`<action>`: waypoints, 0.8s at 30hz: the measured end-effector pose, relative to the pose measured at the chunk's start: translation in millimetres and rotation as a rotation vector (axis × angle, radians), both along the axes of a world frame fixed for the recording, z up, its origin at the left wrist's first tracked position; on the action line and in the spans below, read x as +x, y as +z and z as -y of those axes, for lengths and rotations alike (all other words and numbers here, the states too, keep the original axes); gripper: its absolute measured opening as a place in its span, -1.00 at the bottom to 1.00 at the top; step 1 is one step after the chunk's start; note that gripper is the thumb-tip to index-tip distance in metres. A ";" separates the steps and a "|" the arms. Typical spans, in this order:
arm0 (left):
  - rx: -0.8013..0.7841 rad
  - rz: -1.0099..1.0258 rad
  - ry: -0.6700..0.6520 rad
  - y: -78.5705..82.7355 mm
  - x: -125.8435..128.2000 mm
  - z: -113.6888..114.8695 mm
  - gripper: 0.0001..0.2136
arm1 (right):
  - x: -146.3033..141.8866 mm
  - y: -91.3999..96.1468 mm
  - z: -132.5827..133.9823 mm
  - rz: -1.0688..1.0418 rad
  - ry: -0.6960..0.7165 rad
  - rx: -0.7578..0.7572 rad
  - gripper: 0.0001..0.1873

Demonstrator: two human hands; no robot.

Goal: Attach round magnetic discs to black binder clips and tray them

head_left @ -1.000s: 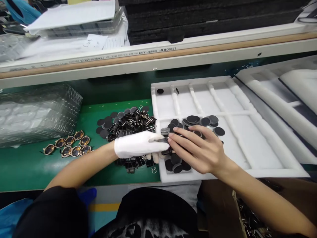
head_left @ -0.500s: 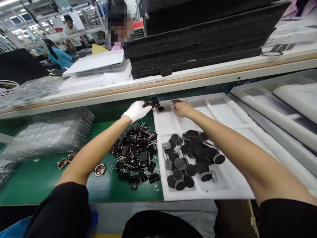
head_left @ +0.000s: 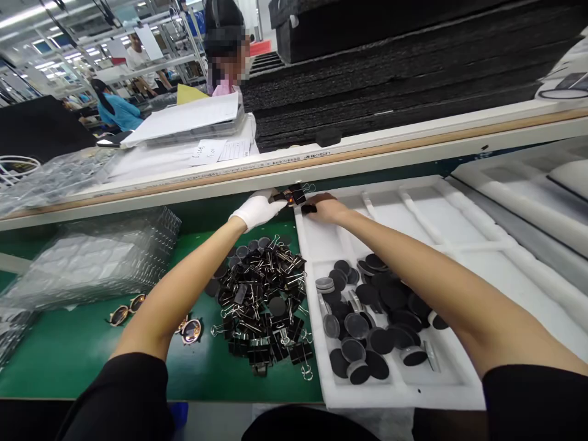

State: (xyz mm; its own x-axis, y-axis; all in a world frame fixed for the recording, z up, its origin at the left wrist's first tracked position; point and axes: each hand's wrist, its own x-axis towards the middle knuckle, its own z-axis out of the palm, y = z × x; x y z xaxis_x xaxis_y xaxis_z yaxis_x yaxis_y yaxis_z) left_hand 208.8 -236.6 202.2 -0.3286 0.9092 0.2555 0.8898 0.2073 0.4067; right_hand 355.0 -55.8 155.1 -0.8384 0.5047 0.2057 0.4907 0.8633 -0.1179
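Observation:
My left hand, in a white glove, reaches to the far left corner of the white foam tray and pinches a black binder clip. My bare right hand lies just right of it on the tray's far end, fingers curled at a small black disc. Nearer me, a heap of black round discs fills a tray compartment. A pile of black binder clips lies on the green mat left of the tray.
Sunglasses lenses in gold frames lie on the green mat by clear plastic blister trays. A shelf rail runs above, with stacked black foam and papers. More white foam trays sit right. Other people work beyond.
Both hands left the disc heap and reached to the tray's far end. Since half a second ago my right hand has shifted left, beside the clip in my left hand.

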 end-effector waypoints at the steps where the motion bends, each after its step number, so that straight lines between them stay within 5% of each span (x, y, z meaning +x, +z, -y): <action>1: 0.003 -0.022 0.003 0.1 -0.7 -5.6 -0.54 | 3.3 -1.0 -0.6 0.000 0.008 0.006 -0.67; 6: -0.012 -0.124 0.016 1.3 4.5 -48.9 -0.52 | 30.5 -1.7 2.3 0.074 0.054 0.025 -0.68; 13: -0.146 -0.274 -0.033 -1.6 18.3 -105.4 -0.55 | 44.7 -12.9 39.5 0.123 0.015 0.075 -0.66; 20: -0.190 -0.447 0.078 -12.9 26.2 -115.2 -0.54 | 47.5 -18.6 55.1 0.103 0.040 0.089 -0.63; 24: -0.216 -0.493 0.091 -5.6 34.4 -106.4 -0.50 | 45.9 -17.2 53.5 0.118 0.104 0.086 -0.63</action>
State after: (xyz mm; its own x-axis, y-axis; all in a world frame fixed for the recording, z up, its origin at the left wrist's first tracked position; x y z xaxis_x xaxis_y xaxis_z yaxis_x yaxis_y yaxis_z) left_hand 243.2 -130.2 196.6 -0.2967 0.9317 0.2096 0.9389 0.3247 -0.1142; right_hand 400.9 -109.3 137.9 -0.9063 0.3985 0.1411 0.4039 0.9147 0.0113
